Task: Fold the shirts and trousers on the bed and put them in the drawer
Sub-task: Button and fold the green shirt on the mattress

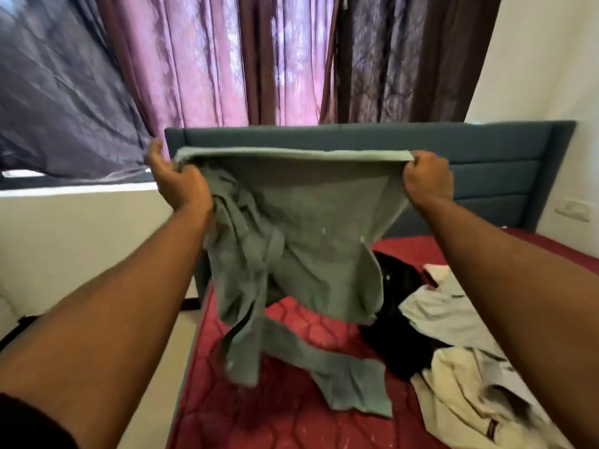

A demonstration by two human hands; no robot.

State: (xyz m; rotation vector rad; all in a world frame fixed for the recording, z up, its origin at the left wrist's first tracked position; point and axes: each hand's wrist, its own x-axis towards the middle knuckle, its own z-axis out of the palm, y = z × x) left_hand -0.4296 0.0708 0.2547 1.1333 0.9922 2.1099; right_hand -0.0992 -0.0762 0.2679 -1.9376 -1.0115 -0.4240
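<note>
Both hands are raised above the bed (291, 416), holding a grey-green shirt (291, 222) stretched between them. The left hand (176, 181) grasps the shirt's upper left corner, fingers curled into the cloth. The right hand (426, 179) is clenched on the upper right corner, fabric bunched in the fist. The shirt's top edge runs taut and roughly level between the two grips. The body of the shirt hangs down in front of the blue-green headboard (486, 163); a sleeve trails onto the red mattress cover.

On the bed to the right lie further garments: a black garment (395, 319) just behind the hanging shirt, a pale grey garment (447, 312) overlapping it, and a cream garment (466, 393) nearest the camera. Purple patterned curtains (227, 59) hang behind the headboard. A wall switch plate (572, 210) sits right of the headboard.
</note>
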